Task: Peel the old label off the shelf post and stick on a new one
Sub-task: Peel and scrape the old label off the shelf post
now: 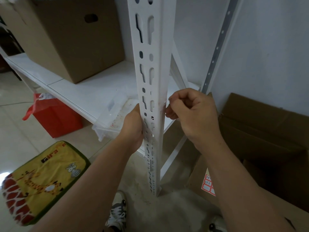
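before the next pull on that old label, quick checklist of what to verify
1. Left hand braces the shelf post: ok.
2. Right hand fingertips at the post's right edge: ok.
3. Old label actually pinched: cannot tell, too small and hidden.
4. Residue left on post: not ok, faint smudges by the fingers.
5. New label sheet in reach on the cardboard box: ok.

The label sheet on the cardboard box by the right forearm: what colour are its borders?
Red borders on white labels, seen in the head view.
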`<state>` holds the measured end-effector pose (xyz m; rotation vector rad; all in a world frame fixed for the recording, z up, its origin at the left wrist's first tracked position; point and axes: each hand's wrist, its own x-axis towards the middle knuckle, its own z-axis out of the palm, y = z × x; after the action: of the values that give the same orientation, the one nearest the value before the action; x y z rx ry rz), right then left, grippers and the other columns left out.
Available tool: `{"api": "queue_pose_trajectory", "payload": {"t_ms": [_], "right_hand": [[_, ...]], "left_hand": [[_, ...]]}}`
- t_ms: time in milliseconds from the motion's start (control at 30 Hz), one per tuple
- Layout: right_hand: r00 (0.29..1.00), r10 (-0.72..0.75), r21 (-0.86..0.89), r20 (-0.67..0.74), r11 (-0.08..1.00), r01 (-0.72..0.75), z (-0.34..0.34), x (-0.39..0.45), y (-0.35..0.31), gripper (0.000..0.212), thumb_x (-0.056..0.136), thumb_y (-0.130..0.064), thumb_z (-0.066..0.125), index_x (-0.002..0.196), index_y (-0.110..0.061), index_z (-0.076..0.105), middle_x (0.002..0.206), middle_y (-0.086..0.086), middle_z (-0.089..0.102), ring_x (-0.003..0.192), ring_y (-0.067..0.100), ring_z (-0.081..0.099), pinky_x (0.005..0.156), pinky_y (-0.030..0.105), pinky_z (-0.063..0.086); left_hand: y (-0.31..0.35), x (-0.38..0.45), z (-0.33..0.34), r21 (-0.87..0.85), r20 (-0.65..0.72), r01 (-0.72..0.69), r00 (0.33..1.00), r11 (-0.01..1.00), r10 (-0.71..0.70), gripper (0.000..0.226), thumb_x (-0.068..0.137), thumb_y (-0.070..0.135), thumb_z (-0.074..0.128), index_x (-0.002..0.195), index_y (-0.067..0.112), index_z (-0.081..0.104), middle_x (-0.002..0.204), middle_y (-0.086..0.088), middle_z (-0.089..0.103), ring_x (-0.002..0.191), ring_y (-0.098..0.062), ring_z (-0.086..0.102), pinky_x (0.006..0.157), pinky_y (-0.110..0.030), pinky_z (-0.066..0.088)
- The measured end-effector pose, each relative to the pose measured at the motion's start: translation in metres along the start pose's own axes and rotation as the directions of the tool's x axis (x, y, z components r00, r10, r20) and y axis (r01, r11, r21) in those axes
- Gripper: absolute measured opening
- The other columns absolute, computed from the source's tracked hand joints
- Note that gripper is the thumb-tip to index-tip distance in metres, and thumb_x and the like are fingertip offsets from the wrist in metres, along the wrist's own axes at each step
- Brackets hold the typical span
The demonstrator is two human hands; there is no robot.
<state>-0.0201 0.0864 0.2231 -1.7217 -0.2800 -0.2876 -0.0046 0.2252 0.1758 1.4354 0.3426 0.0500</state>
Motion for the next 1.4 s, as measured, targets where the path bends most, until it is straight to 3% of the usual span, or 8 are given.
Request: {"api": "queue_pose_trajectory", "payload": {"t_ms": [133,267,400,700,967,1067,1233,1400], "right_hand": [[0.995,-0.004,0.104,0.102,0.995,-0.007,-0.005,-0.001,-0.001,0.012,0.091,-0.003,0.058,0.09,-0.008,0.069,0.07,0.001,0.07,0.065,0.014,0.068,0.061,0.019,0.055],[0.992,-0.058,-0.033,0.115,0.998,0.062,-0.007,-0.003,0.001,0.013,0.089,-0.012,0.063,0.085,-0.022,0.067,0.074,-0.006,0.071,0.07,0.012,0.069,0.067,0.023,0.058],[0.993,-0.052,-0.116,0.105,0.991,0.064,-0.005,-0.004,0.002,0.007,0.088,-0.02,0.064,0.082,-0.025,0.066,0.073,-0.008,0.069,0.07,0.011,0.068,0.069,0.032,0.06],[0.976,-0.039,-0.035,0.212,0.998,0.048,-0.01,-0.001,-0.001,0.008,0.092,-0.013,0.06,0.09,-0.017,0.066,0.077,-0.004,0.071,0.072,0.011,0.068,0.059,0.017,0.055],[0.983,-0.121,-0.007,0.136,0.992,0.123,-0.004,-0.003,0.004,0.01,0.092,-0.01,0.06,0.087,-0.017,0.065,0.074,-0.005,0.069,0.068,0.01,0.067,0.061,0.018,0.055],[0.985,-0.141,-0.019,0.099,0.989,0.143,0.0,-0.005,0.007,0.016,0.092,-0.011,0.06,0.084,-0.024,0.063,0.074,-0.005,0.069,0.068,0.012,0.067,0.063,0.024,0.058],[0.985,-0.154,-0.035,0.073,0.987,0.156,0.002,-0.004,0.009,0.018,0.092,-0.011,0.059,0.082,-0.025,0.062,0.071,-0.004,0.069,0.067,0.017,0.066,0.064,0.039,0.057],[0.981,-0.174,-0.101,0.087,0.978,0.183,0.002,-0.004,0.012,0.012,0.094,-0.017,0.057,0.085,-0.025,0.06,0.072,-0.007,0.067,0.067,0.017,0.066,0.064,0.044,0.056]], "left_hand": [[-0.001,0.001,-0.001,-0.016,0.015,-0.006,1.0,1.0,0.006,0.043,0.103,0.028,0.034,0.117,0.003,0.066,0.112,-0.026,0.068,0.109,-0.046,0.063,0.1,-0.059,0.048],[-0.001,0.002,-0.001,-0.004,0.009,-0.001,1.0,1.0,0.001,0.043,0.103,0.029,0.035,0.116,0.003,0.066,0.11,-0.025,0.069,0.103,-0.042,0.067,0.099,-0.058,0.049],[-0.001,0.003,-0.001,0.01,-0.009,0.02,1.0,1.0,-0.02,0.043,0.104,0.032,0.035,0.116,0.006,0.067,0.11,-0.02,0.071,0.106,-0.04,0.066,0.098,-0.057,0.05],[-0.001,0.002,0.001,0.023,0.002,-0.003,1.0,1.0,0.003,0.044,0.104,0.03,0.033,0.113,0.001,0.065,0.097,-0.017,0.068,0.087,-0.03,0.064,0.095,-0.051,0.051],[-0.003,0.002,0.004,-0.044,-0.019,-0.024,1.0,0.999,0.023,0.043,0.102,0.032,0.035,0.107,0.002,0.065,0.096,-0.02,0.066,0.086,-0.034,0.061,0.097,-0.057,0.048],[-0.003,0.002,0.005,-0.055,-0.004,-0.039,0.999,0.998,0.039,0.036,0.101,0.031,0.034,0.096,0.011,0.065,0.088,-0.015,0.064,0.083,-0.032,0.06,0.098,-0.055,0.048],[-0.006,0.003,0.004,-0.05,-0.001,-0.06,0.998,0.997,0.06,0.042,0.102,0.031,0.033,0.077,0.016,0.064,0.069,-0.002,0.065,0.069,-0.022,0.061,0.08,-0.043,0.049],[-0.006,0.004,0.005,-0.045,0.0,-0.059,0.998,0.997,0.059,0.044,0.103,0.032,0.032,0.083,0.014,0.067,0.073,-0.004,0.068,0.073,-0.024,0.064,0.084,-0.046,0.051]]}}
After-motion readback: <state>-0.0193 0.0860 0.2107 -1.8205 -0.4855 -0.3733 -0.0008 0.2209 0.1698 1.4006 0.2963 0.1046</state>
